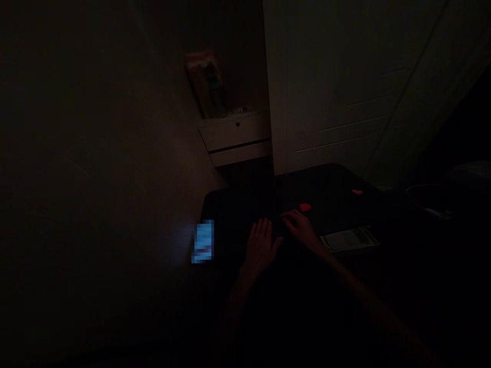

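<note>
The scene is very dark. My left hand [261, 245] lies flat on the dark table [326, 179], fingers stretched out and the thumb apart, with nothing visible in it. Just to its right, my right hand [301, 227] has its fingers bent and drawn together, pointing left over the table top. Whatever may be between those fingertips is lost in the darkness. A small bright red piece [305, 207] lies just beyond my right hand. Farther right on the table is a second, orange-red piece [357, 192].
A lit, blurred-out screen [203, 242] glows at the table's left edge, beside the wall [95, 153]. A pale printed booklet or packet [350, 239] lies right of my right forearm. Behind stand a drawer unit [238, 135] and a pale door panel [326, 87]. A round rim [412, 188] shows faintly at right.
</note>
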`<state>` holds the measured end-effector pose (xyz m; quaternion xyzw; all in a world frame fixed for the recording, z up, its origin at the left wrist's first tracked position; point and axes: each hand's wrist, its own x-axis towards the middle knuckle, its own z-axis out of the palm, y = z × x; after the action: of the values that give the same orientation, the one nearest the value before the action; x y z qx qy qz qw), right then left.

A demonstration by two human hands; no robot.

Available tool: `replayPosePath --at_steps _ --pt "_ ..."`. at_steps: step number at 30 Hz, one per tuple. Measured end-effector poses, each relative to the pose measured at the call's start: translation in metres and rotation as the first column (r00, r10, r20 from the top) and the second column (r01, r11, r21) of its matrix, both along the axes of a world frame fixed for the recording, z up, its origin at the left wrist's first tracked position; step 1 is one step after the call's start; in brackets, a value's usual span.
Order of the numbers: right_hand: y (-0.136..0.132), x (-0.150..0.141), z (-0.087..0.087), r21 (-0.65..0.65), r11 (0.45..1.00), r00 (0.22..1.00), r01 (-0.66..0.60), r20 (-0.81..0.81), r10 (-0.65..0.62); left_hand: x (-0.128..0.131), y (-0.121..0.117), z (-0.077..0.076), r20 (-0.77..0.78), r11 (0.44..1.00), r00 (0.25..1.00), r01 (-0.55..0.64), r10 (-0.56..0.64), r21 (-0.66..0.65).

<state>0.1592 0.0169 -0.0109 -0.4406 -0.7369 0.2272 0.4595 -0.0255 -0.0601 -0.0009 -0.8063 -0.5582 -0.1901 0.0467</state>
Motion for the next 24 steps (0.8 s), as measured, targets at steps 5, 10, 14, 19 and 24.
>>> replayPosePath --at_steps 5,10,14,19,24 --pt "-0.001 -0.001 0.004 -0.016 1.0 0.999 -0.013 0.032 0.013 0.0 0.0 0.0 0.158 1.0 0.987 0.025 -0.027 0.015" --pt "-0.008 -0.009 0.009 -0.01 0.994 0.982 -0.109 0.152 0.11 -0.002 0.001 -0.003 0.198 0.999 0.98 0.036 -0.034 -0.008" --pt "-0.009 -0.02 0.015 -0.031 0.989 0.923 -0.148 0.355 0.149 -0.007 0.004 -0.001 0.2 0.998 0.978 0.061 -0.056 -0.019" --pt "-0.005 -0.026 0.02 -0.024 0.993 0.868 -0.116 0.483 0.113 -0.02 0.003 0.012 0.197 0.992 0.977 -0.101 0.084 0.077" --pt "-0.007 -0.025 0.024 -0.003 0.992 0.832 -0.124 0.545 0.106 -0.028 -0.002 0.016 0.109 0.991 0.986 -0.13 0.127 0.021"
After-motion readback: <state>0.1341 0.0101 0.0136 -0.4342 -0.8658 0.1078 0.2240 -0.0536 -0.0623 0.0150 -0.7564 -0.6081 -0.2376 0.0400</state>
